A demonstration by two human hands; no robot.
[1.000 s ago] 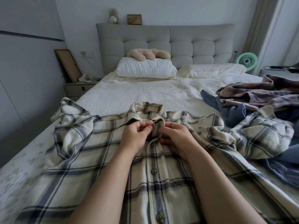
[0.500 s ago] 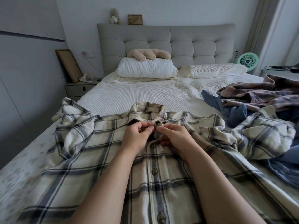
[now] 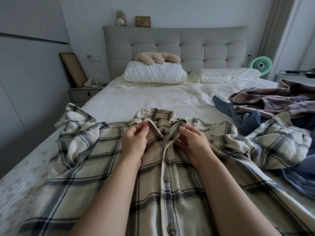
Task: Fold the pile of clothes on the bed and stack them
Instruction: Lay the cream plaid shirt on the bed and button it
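Cream flannel shirt with grey-blue plaid (image 3: pixel 105 171) lies spread front-up on white ribbed bedspread (image 3: pixel 144 103), collar toward grey tufted headboard (image 3: pixel 175 43), lower buttons fastened. Left hand (image 3: pixel 134 142) pinches left collar point between thumb and fingertips. Right hand (image 3: pixel 192 143) curls around right collar flap, holding it lifted. Neck opening gapes between hands. At right edge of bed, heap of unfolded clothes: mauve plaid shirt (image 3: pixel 276 101) on top, blue garment (image 3: pixel 245 118) beneath, touching cream shirt's sleeve. Beige plush toy (image 3: pixel 156 57) rests on white pillow (image 3: pixel 153 73).
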